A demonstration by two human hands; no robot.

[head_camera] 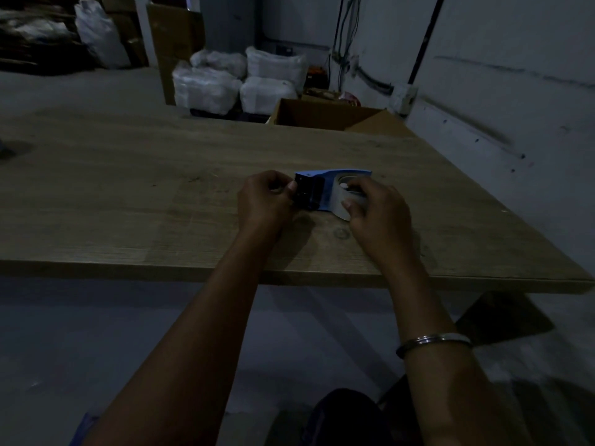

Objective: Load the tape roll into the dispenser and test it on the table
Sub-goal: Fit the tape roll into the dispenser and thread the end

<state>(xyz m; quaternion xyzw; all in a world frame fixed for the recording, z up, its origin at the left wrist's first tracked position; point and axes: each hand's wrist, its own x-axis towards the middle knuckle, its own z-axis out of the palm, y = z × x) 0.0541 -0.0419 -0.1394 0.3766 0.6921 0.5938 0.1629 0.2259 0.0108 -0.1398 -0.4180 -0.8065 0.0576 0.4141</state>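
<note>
Bare table (128,175) all around the dispenser (322,188).

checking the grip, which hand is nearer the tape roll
Right. The right hand rests on the tape roll in the dispenser; the left hand is at the dispenser's black front end, apart from it.

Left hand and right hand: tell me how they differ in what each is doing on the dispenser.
The left hand pinches at the dark front end of the blue dispenser, fingers curled tight; the right hand spreads over the tape roll at the back end. The right forearm wears a metal bangle; the left forearm is bare. Both hands work low over the wooden table.
</note>
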